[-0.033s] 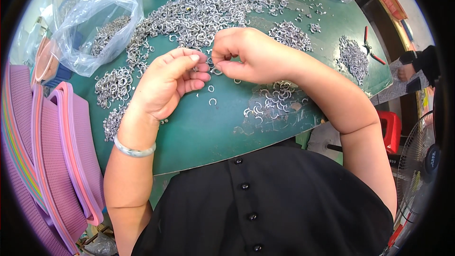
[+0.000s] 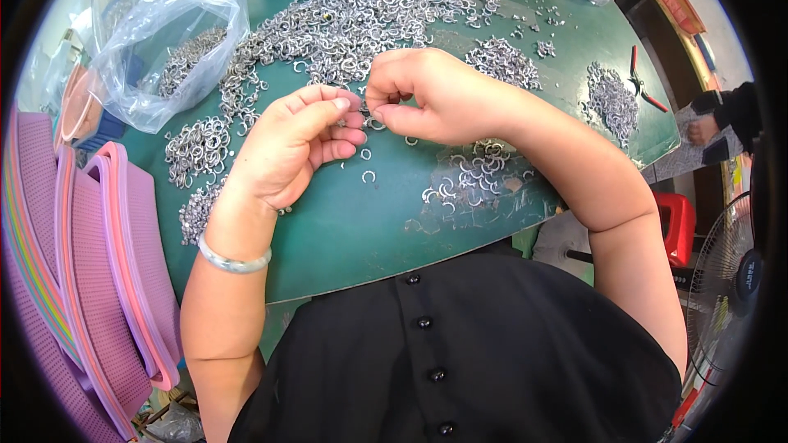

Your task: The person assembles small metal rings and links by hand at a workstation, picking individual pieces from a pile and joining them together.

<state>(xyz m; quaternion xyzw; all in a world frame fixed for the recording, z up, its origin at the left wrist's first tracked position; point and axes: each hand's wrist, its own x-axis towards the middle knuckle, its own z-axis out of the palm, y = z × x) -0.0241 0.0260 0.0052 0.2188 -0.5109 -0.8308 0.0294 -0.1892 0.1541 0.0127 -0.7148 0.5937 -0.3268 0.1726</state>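
My left hand [image 2: 300, 135] is half curled palm up, thumb pressed to the index finger; a tiny grey piece shows among its fingers. Facing it, my right hand [image 2: 423, 98] is closed in a pinch, its fingertips close to the left ones. Whatever the right fingertips grip is too small to make out. Under them shows a metal ring [image 2: 375, 123], which may lie on the table or be held. Two loose open rings [image 2: 368, 176] lie nearer me on the green table [image 2: 345, 238]. Beyond my hands spreads a large heap of open metal rings [image 2: 345, 25].
Smaller heaps of metal pieces [image 2: 197, 148] flank both hands. A clear plastic bag [image 2: 222, 16] stands at the far left, pliers with red handles [image 2: 652, 100] at the right. Stacked purple baskets [image 2: 139, 246] fill the left side. Another person's hand [image 2: 703, 129] shows at the far right.
My left hand has shifted very slightly to the right, toward the right fingertips. My right hand stays in place.
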